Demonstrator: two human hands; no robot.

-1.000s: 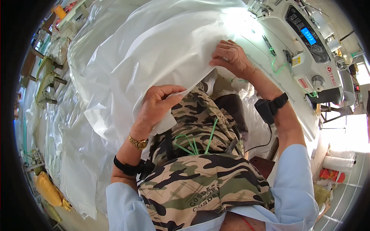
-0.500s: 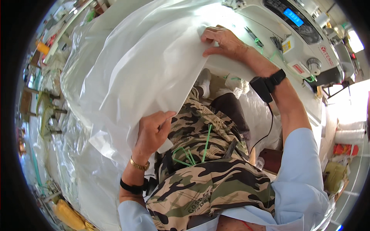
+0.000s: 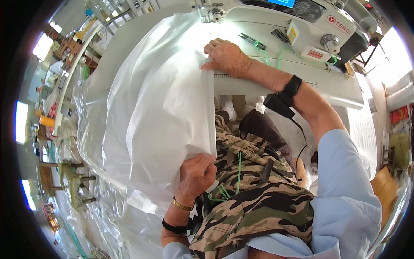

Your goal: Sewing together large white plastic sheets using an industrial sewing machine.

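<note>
A large white plastic-like sheet [image 3: 159,99] spreads over the table and hangs toward my lap, its right edge running straight between my hands. At the near end of that edge, my left hand [image 3: 197,175] is closed on the sheet, fingers curled. My right hand [image 3: 227,57] grips the far part of the same edge, thumb below and fingers bent over it. Just beyond my right hand is the sewing machine's lit needle area [image 3: 213,15], with the white machine body [image 3: 321,43] to the right.
Dark thread snips [image 3: 253,41] and green thread lie on the machine table [image 3: 276,71], right of the needle. Cut green threads [image 3: 239,172] rest on my camouflage apron [image 3: 258,211]. Clear plastic sheeting [image 3: 103,207] covers the left side, near a wooden chair [image 3: 71,181].
The sheet's edge has swung from slanting to nearly upright in view and looks pulled straight. My left hand has moved right and nearer me. The view has shifted, showing more of the needle area.
</note>
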